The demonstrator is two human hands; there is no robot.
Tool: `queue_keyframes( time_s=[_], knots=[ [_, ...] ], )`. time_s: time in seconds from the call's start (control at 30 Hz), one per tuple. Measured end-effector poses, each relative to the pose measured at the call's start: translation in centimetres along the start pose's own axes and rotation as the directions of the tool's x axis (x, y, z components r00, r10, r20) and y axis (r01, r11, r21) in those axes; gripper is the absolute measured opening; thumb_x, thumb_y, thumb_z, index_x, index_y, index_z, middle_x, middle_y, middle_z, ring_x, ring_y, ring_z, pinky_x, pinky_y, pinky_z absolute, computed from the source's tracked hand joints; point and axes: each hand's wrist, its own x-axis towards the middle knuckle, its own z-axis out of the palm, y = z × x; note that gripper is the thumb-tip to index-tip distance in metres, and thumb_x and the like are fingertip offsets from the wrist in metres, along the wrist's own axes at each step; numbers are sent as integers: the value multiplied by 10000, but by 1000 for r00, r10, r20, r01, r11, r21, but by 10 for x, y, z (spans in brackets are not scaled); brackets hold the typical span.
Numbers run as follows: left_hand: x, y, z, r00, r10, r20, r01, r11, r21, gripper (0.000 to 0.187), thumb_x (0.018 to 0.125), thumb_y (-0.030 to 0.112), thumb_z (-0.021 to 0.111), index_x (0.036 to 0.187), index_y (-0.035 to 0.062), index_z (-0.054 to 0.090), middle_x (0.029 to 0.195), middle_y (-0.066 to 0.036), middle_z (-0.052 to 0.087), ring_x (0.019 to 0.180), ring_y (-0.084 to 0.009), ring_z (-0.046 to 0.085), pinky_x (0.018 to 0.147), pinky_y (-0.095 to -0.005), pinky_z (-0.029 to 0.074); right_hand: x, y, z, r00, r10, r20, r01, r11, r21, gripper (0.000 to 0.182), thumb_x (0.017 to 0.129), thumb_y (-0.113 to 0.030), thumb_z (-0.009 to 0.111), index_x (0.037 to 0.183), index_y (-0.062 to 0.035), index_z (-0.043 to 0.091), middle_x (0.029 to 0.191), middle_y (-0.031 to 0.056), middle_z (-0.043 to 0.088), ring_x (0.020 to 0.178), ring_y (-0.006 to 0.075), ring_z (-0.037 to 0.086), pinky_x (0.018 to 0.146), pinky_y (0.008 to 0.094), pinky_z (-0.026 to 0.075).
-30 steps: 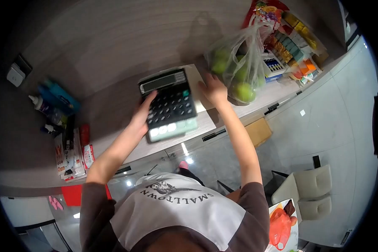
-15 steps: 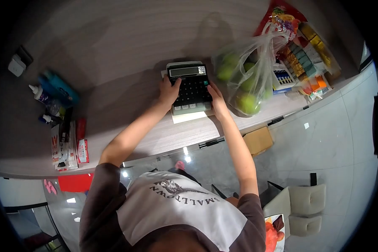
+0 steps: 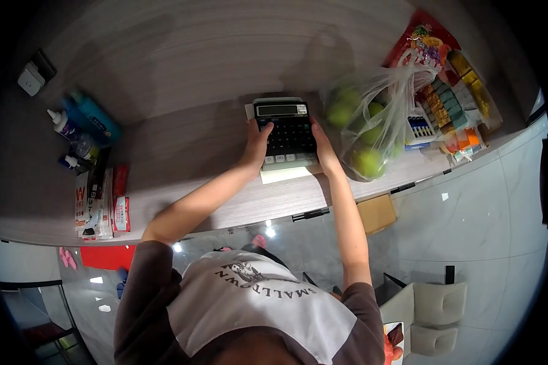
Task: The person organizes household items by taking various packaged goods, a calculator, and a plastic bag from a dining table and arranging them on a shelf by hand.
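Observation:
A dark desk calculator (image 3: 286, 134) with pale bottom keys lies on a light sheet (image 3: 284, 174) on the wooden counter (image 3: 182, 152). My left hand (image 3: 256, 149) grips its left edge, thumb on the keys. My right hand (image 3: 324, 149) holds its right edge. Both hands clasp the calculator between them, flat on the counter.
A clear plastic bag of green fruit (image 3: 362, 131) stands right beside my right hand. Behind it are colourful packets and boxes (image 3: 447, 91). At the left lie bottles (image 3: 79, 131) and leaflets (image 3: 97, 201). The counter's front edge (image 3: 310, 214) runs below my forearms.
The calculator was lifted and tilted toward me a second ago. It now rests flat on the counter farther back, with both hands still on its sides.

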Motion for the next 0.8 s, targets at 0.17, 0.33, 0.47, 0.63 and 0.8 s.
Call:
queue_keyframes(
  time_s=[0.17, 0.33, 0.47, 0.63, 0.8],
  knots=[
    [14, -9, 9, 999, 33, 17, -32, 997, -68, 413, 826, 293, 460, 1139, 50, 344, 1112, -115, 389, 1057, -210, 372, 916, -326, 275, 9, 3, -13, 1000, 18, 11, -18, 999, 33, 607, 866, -404, 395, 1322, -37, 233, 1371, 110, 234, 1272, 197, 183, 1023, 281, 116],
    [18, 9, 9, 996, -43, 78, 63, 956, -287, 430, 798, 273, 512, 1153, 77, 368, 1067, -76, 465, 979, -170, 444, 838, -307, 354, 19, -3, -14, 999, 8, 41, -10, 999, 31, 640, 844, -425, 422, 1325, -48, 234, 1372, 118, 228, 1273, 203, 179, 1021, 295, 120],
    [22, 12, 12, 998, -56, 21, 60, 954, -295, 456, 784, 263, 534, 1163, 68, 374, 1077, -74, 465, 992, -172, 443, 849, -312, 355, 30, -1, -12, 997, 46, 55, -49, 997, 63, 706, 816, -482, 435, 1330, -50, 218, 1368, 126, 233, 1271, 228, 181, 1018, 307, 132],
    [23, 3, 16, 1000, 18, -12, -20, 980, -197, 492, 776, 251, 538, 1188, 53, 357, 1111, -75, 449, 1030, -181, 423, 879, -313, 328, 22, -12, -12, 999, 41, 34, -43, 997, 63, 715, 815, -485, 438, 1325, -34, 221, 1359, 132, 250, 1262, 228, 204, 1013, 305, 148],
    [19, 7, 14, 1000, -19, -17, 16, 986, -163, 474, 797, 242, 506, 1206, 59, 352, 1152, -71, 428, 1078, -177, 391, 914, -291, 293, 13, -12, -12, 999, 32, -30, -32, 999, 7, 700, 821, -461, 453, 1311, -9, 242, 1335, 142, 295, 1240, 230, 254, 999, 293, 185]
  ],
)
